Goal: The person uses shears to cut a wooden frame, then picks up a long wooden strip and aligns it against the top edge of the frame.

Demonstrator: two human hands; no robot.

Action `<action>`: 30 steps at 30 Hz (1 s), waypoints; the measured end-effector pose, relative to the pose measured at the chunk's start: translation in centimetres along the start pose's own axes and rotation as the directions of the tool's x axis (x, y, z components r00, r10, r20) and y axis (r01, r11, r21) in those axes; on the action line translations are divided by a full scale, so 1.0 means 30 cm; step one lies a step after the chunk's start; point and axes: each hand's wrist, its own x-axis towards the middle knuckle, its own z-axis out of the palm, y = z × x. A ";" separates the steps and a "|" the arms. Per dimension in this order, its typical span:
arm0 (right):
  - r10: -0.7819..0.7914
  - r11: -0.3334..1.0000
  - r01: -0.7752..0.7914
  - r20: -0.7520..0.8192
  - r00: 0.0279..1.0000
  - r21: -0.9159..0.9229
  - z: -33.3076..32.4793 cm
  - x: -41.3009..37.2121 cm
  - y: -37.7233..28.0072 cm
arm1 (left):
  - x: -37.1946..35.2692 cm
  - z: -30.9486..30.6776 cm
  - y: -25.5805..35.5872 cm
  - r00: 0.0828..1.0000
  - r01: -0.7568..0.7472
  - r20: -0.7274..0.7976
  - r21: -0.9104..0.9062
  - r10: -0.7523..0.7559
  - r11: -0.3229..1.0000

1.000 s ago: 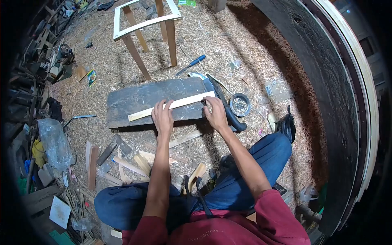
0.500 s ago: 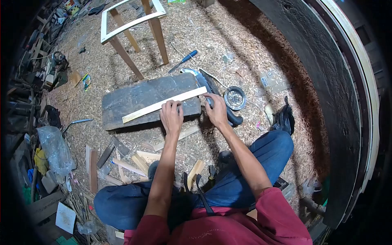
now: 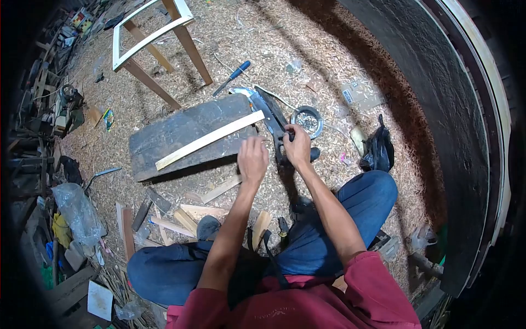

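Observation:
A pale wooden strip point(image 3: 211, 140) lies slantwise on a thick, worn wooden block point(image 3: 164, 137) on the ground. My left hand point(image 3: 252, 160) is lifted near the block's front right corner, below the strip's right part, fingers loosely extended and holding nothing. Just right of the block, my right hand point(image 3: 298, 147) has its fingers curled round the dark grip of a long black-and-bluish tool point(image 3: 266, 109). Part of that grip is hidden by the hand. Close beyond it sits a round dark dish point(image 3: 308, 122) with bits inside.
A wooden stool frame point(image 3: 148, 41) stands beyond the block. Near it lies a blue-handled chisel-like tool point(image 3: 233, 78). Wood offcuts point(image 3: 183, 219) are scattered before my legs. A black plastic bag point(image 3: 378, 148) lies right, beside a large dark timber point(image 3: 433, 93); shavings cover the ground.
My left hand has come off the pale strip and moved right. My right hand has left the strip's end and closed on the dark tool. The view has shifted slightly.

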 end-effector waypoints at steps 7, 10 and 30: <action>0.064 0.997 -0.054 0.235 0.970 -0.048 -0.029 -0.122 0.076 | -0.145 0.088 0.029 0.987 -0.016 0.156 -0.092 0.030 0.996; -0.030 0.975 0.110 0.378 0.925 -0.193 -0.015 -0.167 0.088 | -0.185 0.105 0.022 0.981 0.035 0.195 -0.107 -0.013 0.994; -0.088 0.993 0.087 0.016 0.996 0.075 0.065 -0.015 -0.148 | 0.032 -0.182 -0.059 0.975 0.092 -0.189 -0.122 -0.114 0.988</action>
